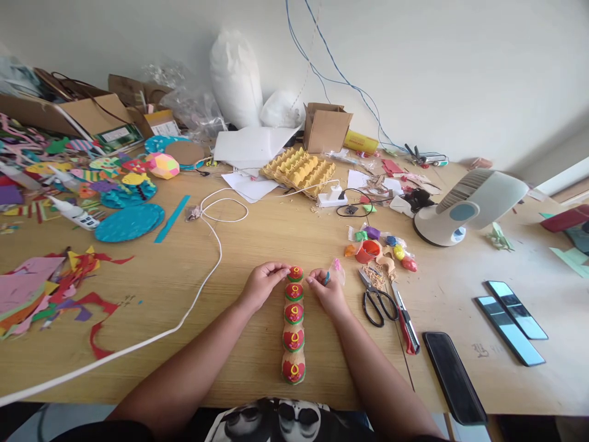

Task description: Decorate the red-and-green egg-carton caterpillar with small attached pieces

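A narrow strip of several domes, seemingly cut from an egg carton, lies lengthwise in front of me. Its domes carry red caps, yellow loops and green rims. At its far end, my left hand has thumb and forefinger closed on the edge of the last dome. Just right of that dome, my right hand is closed in a pinch, with a small blue piece showing at its fingers. Whether the blue piece is modelling clay or a tool I cannot make out. A clear bag with pink clay lies behind the right hand.
Scissors, a red utility knife and a phone lie to the right. Bagged coloured clay sits behind them, near a white fan. A white cable crosses on the left. Egg trays stand farther back.
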Action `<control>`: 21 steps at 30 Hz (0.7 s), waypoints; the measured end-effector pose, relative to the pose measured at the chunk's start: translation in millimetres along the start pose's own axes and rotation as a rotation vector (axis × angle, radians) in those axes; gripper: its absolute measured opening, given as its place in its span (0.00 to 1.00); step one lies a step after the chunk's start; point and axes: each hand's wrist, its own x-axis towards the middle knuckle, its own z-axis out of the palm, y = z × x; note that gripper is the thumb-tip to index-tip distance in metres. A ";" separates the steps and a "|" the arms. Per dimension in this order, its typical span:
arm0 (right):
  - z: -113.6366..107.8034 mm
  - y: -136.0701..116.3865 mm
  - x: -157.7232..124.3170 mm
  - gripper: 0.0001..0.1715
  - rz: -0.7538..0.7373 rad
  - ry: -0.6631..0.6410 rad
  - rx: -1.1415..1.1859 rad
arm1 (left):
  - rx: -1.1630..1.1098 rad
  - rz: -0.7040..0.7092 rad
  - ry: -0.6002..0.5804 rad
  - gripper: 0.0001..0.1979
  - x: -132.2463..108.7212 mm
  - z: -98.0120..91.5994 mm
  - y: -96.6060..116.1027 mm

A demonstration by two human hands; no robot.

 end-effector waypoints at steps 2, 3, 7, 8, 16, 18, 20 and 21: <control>-1.2 -0.9 -0.2 0.27 -0.003 -0.003 -0.032 | 0.045 0.032 0.017 0.21 -0.7 -0.8 0.4; -1.8 -1.5 -0.3 0.27 -0.009 -0.005 -0.049 | 0.062 0.050 0.018 0.21 -1.0 -1.1 0.6; -2.8 -2.0 -0.2 0.29 -0.051 -0.008 -0.092 | 0.091 0.106 -0.003 0.18 -1.4 -1.4 0.5; -2.8 -1.6 -0.1 0.30 -0.058 -0.008 -0.102 | 0.094 0.112 -0.006 0.17 -1.2 -1.5 0.3; -4.2 -1.4 -0.7 0.34 -0.060 -0.013 -0.185 | 0.091 0.115 0.000 0.18 -0.9 -3.2 -2.0; -4.3 -1.3 -1.0 0.33 -0.056 0.003 -0.190 | 0.094 0.122 -0.002 0.18 -1.5 -3.0 -1.8; -4.3 -0.8 -1.1 0.30 -0.047 0.023 -0.193 | 0.100 0.125 -0.005 0.18 -1.6 -2.5 -1.7; -4.2 -0.4 -1.1 0.29 -0.043 0.032 -0.194 | 0.102 0.123 -0.006 0.18 -1.5 -2.2 -1.9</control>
